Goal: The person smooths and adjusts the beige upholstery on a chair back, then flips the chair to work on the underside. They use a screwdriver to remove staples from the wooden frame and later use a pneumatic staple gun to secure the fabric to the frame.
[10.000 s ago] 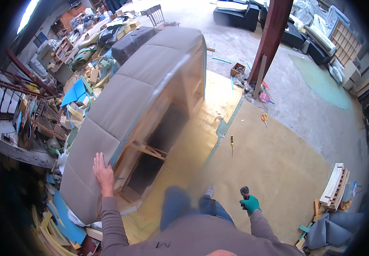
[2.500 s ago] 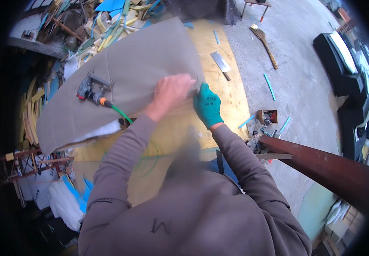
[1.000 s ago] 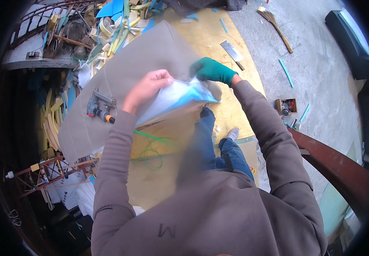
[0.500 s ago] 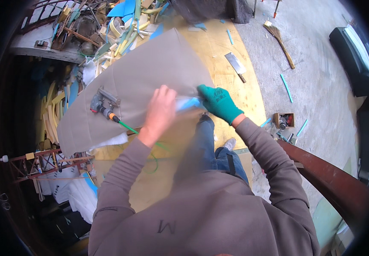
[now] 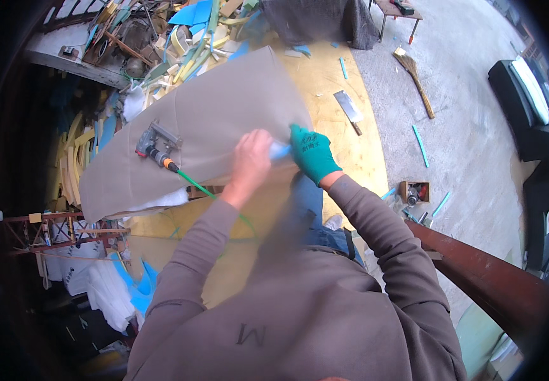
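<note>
On the near edge of the fabric panel: both hands meet over a small light-blue piece.

Left hand [image 5: 251, 164]: bare, fingers curled down and pressed onto the grey-brown fabric-covered panel [image 5: 217, 120], its fingertips at the light-blue piece [image 5: 280, 150]. Whether it truly pinches the piece I cannot tell; the hand covers most of it.

Right hand [image 5: 312, 154]: in a teal work glove, fingers bent and closed narrow on the other end of the light-blue piece, just beside the left hand.

Light-blue piece: a small strip showing only between the two hands, lying at the panel's near right edge.

Fabric-covered panel: large, tilted across the view from lower left to upper right, resting over the yellow plywood floor sheet [image 5: 344, 159].

Pneumatic stapler [image 5: 152, 143]: grey metal, lying flat on the panel well to the left of the hands, untouched.

Green air hose [image 5: 193, 184]: runs from the stapler's orange fitting down toward the person's left forearm.

Cleaver-like blade [image 5: 349, 109]: on the plywood, beyond the right hand, apart from it.

Broom [image 5: 414, 79]: on the concrete floor farther right.

Small wooden box [image 5: 414, 192]: on the floor to the right of the right elbow, holding small items.

Scrap heap [image 5: 179, 32]: foam offcuts, yellow and blue, piled beyond the panel's far edge.

Rust-brown steel beam [image 5: 484, 279]: slants across the lower right.
</note>
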A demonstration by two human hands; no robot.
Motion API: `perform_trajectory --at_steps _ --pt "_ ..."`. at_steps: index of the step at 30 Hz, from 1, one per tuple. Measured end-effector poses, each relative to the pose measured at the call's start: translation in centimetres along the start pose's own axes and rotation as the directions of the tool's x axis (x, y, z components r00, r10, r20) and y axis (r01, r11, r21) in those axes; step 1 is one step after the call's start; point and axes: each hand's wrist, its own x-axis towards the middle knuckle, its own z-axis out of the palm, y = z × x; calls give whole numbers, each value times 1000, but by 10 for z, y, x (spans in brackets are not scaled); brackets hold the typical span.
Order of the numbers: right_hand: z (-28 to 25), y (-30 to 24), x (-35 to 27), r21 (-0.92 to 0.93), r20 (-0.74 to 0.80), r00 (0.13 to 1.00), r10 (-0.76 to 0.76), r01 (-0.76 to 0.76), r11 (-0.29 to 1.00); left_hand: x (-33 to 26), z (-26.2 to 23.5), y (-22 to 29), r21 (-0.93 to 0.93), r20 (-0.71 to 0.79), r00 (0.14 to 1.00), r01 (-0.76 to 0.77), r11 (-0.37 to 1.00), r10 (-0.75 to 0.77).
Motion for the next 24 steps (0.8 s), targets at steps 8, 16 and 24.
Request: perform_trajectory --at_steps 8,16,24 --pt "-12 5 3 -67 -2 990 -140 140 988 15 0 -4 23 172 985 12 1000 -16" --pt "-10 16 -21 -223 -63 941 -333 312 924 8 -7 17 123 227 973 11 992 -39" --pt "2 11 -50 -88 -46 956 -288 284 955 -11 -14 31 151 211 977 -31 988 -1"
